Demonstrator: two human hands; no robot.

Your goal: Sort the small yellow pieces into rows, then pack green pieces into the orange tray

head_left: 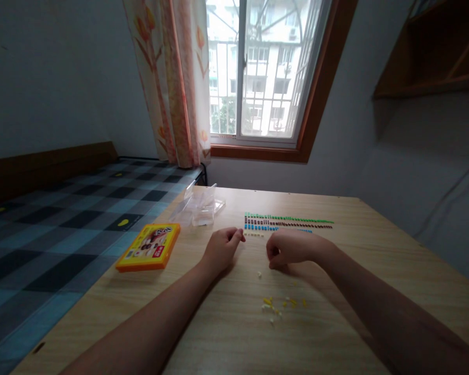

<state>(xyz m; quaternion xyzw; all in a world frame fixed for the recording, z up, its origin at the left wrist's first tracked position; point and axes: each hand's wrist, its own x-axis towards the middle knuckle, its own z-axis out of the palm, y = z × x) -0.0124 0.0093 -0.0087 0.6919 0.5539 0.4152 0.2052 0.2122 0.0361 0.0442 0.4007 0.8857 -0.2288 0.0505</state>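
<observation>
My left hand (221, 251) rests closed on the table, its thumb and forefinger tips together at the left end of a short row of small white pieces (254, 235). My right hand (291, 247) is just right of that row, with fingers curled down and closed toward the tabletop. Whatever either hand may hold is hidden or too small to name. Beyond the hands run rows of tiny green pieces (289, 218), brown pieces (289, 224) and blue pieces (260, 227); my right hand covers part of the blue row. One loose white piece (259, 274) lies nearer me.
Scattered yellow and white pieces (271, 304) lie at the front of the wooden table (219, 333). An orange-yellow box (150, 247) and clear plastic containers (203, 208) stand on the left. A bed with a checked cover (62, 224) adjoins the table's left side.
</observation>
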